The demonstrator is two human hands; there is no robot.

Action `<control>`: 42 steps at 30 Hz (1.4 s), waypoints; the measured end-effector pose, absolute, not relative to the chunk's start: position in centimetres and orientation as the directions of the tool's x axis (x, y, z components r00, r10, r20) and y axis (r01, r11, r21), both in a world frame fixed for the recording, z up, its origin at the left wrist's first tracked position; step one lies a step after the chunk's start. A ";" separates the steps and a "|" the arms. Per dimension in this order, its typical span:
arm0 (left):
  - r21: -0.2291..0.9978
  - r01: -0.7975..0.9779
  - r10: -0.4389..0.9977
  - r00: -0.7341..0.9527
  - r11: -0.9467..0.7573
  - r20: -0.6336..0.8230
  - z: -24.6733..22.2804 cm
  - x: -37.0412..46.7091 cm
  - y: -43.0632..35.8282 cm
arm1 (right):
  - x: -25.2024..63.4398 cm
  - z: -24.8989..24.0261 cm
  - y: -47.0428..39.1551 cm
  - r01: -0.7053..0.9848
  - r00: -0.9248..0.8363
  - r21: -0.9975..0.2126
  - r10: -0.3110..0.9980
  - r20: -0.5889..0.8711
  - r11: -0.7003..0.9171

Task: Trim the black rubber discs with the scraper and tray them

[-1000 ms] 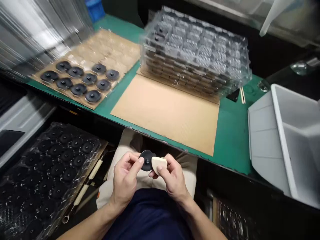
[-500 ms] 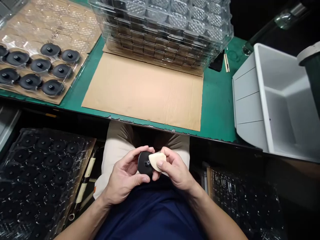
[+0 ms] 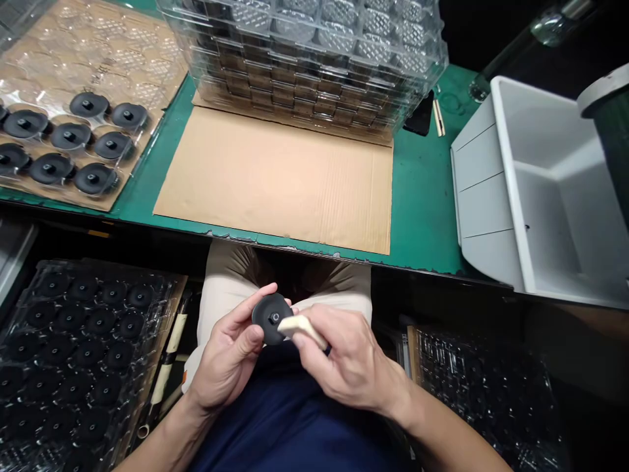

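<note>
My left hand (image 3: 228,354) is closed around the edge of a round black disc with a small raised hub (image 3: 269,308), tilted to face up at me above my lap. Pinched in my right hand (image 3: 344,351) is a cream-coloured pad (image 3: 301,326), which looks like a piece of sponge or felt. The pad's tip overlaps the disc's lower right side next to the hub. Whether it presses on the surface I cannot tell. Similar black discs (image 3: 71,136) sit in a clear plastic tray on the bench at the left.
A cardboard sheet (image 3: 275,177) lies on the green bench (image 3: 422,196), with stacked clear trays (image 3: 304,72) behind it. A grey bin (image 3: 501,190) stands at the right. Trays of black discs (image 3: 88,354) are low at the left, and more clear trays (image 3: 481,393) low at the right.
The disc has shifted slightly left and now faces up more fully. My right hand has turned over, its back now upward, and the pad has tilted edge-on near the hub.
</note>
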State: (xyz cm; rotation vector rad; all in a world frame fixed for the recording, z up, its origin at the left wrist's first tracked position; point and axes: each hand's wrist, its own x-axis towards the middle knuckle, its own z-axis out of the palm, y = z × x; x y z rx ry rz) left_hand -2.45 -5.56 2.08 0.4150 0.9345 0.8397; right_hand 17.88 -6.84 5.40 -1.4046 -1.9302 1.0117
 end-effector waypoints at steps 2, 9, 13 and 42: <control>0.599 -0.476 0.761 0.312 0.644 -0.569 2.1 -2.4 -5.6 | 18.0 5.3 -6.9 0.519 -0.349 -0.832 0.937 0.006 0.198; 0.535 -0.514 0.723 0.287 0.670 -0.629 2.1 -1.8 -5.6 | 18.2 5.2 -6.9 0.544 -0.381 -0.813 0.925 -0.018 0.209; 0.516 -0.522 0.714 0.308 0.680 -0.629 1.9 -1.9 -5.6 | 18.1 5.0 -6.8 0.626 -0.337 -0.751 0.941 -0.019 0.210; 0.455 -0.465 0.641 0.419 0.760 -0.643 0.9 -3.2 -5.4 | 17.3 5.1 -6.9 0.741 -0.379 -0.605 0.925 -0.016 0.292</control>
